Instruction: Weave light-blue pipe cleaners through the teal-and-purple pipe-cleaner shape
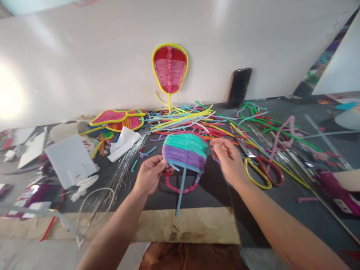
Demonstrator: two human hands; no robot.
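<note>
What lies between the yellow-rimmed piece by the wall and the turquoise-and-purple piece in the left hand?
A heap of pipe cleaners lies there, beyond the turquoise-and-purple piece, in the head view.

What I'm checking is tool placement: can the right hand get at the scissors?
Probably yes: the scissors lie close beside the right hand, and nothing seems to cover their yellow handle.

Two hands, left and right, are flanking one teal-and-purple piece; one phone and one upright yellow-rimmed paddle are standing along the tabletop's back edge; one pair of scissors is lying nearer its front edge.
</note>
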